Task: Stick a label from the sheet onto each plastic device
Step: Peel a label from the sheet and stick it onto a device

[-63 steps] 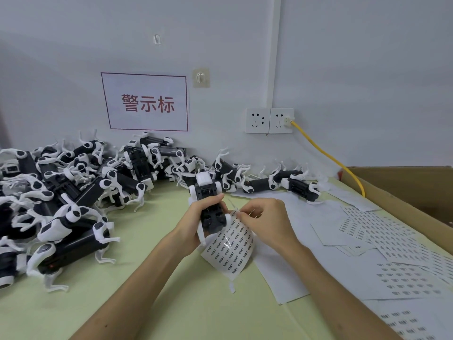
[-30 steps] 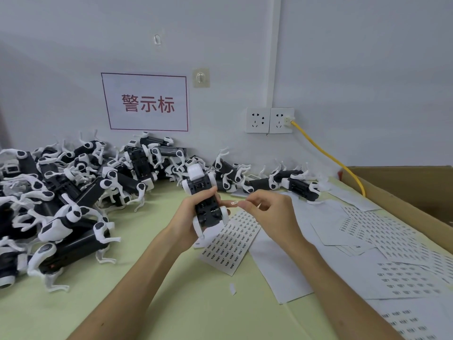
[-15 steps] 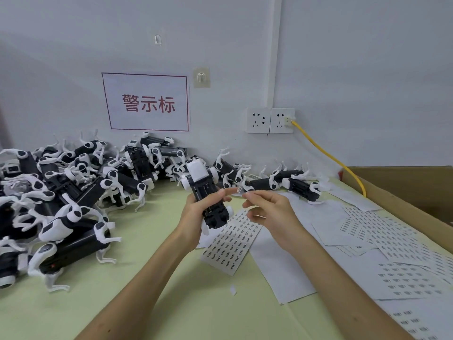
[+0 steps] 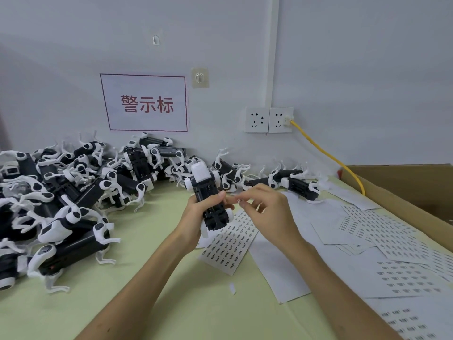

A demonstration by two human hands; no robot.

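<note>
While our left hand (image 4: 196, 217) grips one black-and-white plastic device (image 4: 204, 186), fingers curled round its middle, our right hand (image 4: 274, 214) pinches one tiny white label (image 4: 240, 200) between thumb and forefinger, just beside the device at its three o'clock. We hold the device above the pale green table (image 4: 147, 217), its long axis running twelve to six, its white blocky end pointing to twelve. One printed label sheet (image 4: 230, 251) lies beneath. At nine o'clock sprawls a heap of like devices (image 4: 73, 187), too tangled for us to count. At three lie several more sheets (image 4: 392, 241), and at twelve are two white wall sockets (image 4: 256, 119).
</note>
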